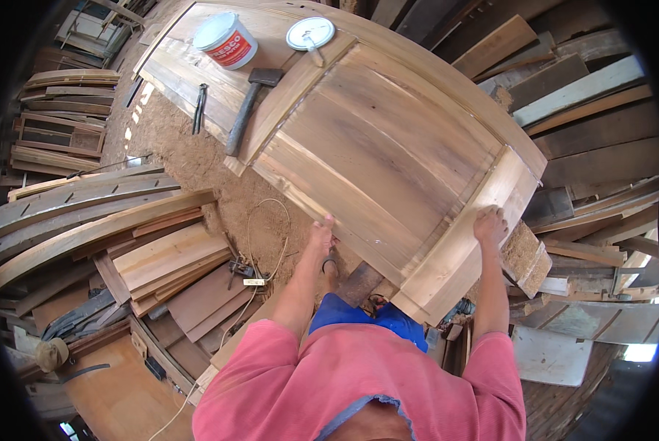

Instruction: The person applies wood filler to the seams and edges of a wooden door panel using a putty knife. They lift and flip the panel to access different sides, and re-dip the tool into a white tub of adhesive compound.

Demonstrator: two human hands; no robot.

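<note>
A large wooden door panel [388,140], with wide planks set in a frame, lies in front of me. My left hand [320,238] is closed at its near long edge, the fingers partly hidden. At the right end, my right hand [490,223] grips the outer edge of the pale end rail [447,257], fingers bent over its top. On the panel's far left part lie a hammer [245,110] with a dark head and a pair of pincers [199,109]. A white bucket with a red label [226,42] stands farther back, beside a round white lid [310,34] with a small scraper-like tool on it.
Stacked boards [586,110] crowd the right side, and more timber [160,264] is piled at left. Sawdust [190,162] covers the floor. A pale cable [288,220] runs to a white power strip [254,282] near my left arm. A sawdust-covered block [526,261] sits beyond my right forearm.
</note>
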